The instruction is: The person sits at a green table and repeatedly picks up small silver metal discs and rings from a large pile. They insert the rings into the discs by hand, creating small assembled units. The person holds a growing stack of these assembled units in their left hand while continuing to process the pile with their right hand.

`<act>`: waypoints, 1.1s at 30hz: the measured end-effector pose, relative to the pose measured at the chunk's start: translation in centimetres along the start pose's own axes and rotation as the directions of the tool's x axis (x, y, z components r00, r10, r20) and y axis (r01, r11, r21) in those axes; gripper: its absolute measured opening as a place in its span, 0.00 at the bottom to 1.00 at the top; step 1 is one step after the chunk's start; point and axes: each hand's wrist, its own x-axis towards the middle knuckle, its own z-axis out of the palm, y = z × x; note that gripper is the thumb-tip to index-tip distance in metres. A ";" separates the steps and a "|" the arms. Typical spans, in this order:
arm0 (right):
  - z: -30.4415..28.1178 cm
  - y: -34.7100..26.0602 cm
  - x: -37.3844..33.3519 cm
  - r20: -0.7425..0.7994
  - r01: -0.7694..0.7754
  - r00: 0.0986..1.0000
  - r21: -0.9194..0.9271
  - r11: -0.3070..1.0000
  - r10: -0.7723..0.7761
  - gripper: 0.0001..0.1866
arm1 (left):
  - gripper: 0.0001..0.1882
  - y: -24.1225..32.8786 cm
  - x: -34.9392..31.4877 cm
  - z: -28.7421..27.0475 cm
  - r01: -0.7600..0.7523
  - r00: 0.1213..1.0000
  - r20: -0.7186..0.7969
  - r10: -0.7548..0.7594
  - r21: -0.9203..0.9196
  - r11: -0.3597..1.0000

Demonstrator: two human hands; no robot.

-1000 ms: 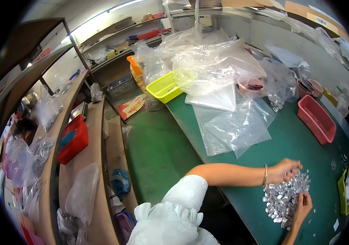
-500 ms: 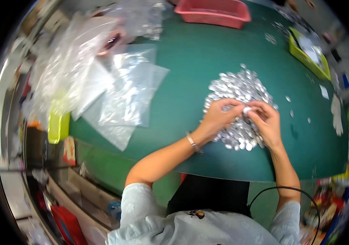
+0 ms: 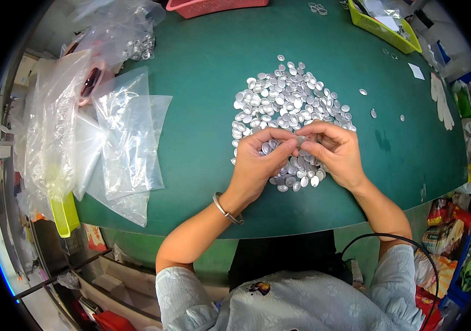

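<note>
Head view: the left hand (image 3: pixel 253 165) and right hand (image 3: pixel 341 160) pinch one small silver piece (image 3: pixel 301 140) between their fingers (image 3: pixel 321 128), blocking the near part of a pile of silver ovals (image 3: pixel 285 102) on the green counter (image 3: pixel 202 121). Clear plastic bags (image 3: pixel 130 154) spread left; a white glove (image 3: pixel 441 102) lies right. Farther, a pink container (image 3: pixel 84 101) holds something dark, a lime basket (image 3: pixel 380 33) holds papers, and a pink tray (image 3: pixel 213 7) stands far off.
</note>
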 end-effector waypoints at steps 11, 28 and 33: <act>0.1 0.3 0.0 -0.006 0.031 0.999 -0.019 0.999 -0.031 0.10 | 0.06 0.0 -0.1 0.0 0.054 0.998 0.036 -0.052 -0.032 0.998; -3.0 -0.2 1.5 0.252 0.224 0.967 -0.789 0.572 -0.032 0.08 | 0.10 0.2 0.6 -1.0 0.073 0.995 -0.045 -0.090 -0.293 0.953; -2.3 -0.2 0.9 0.303 0.297 0.952 -0.869 0.396 -0.049 0.07 | 0.12 0.3 0.5 -1.0 0.035 0.996 -0.068 -0.060 -0.325 0.945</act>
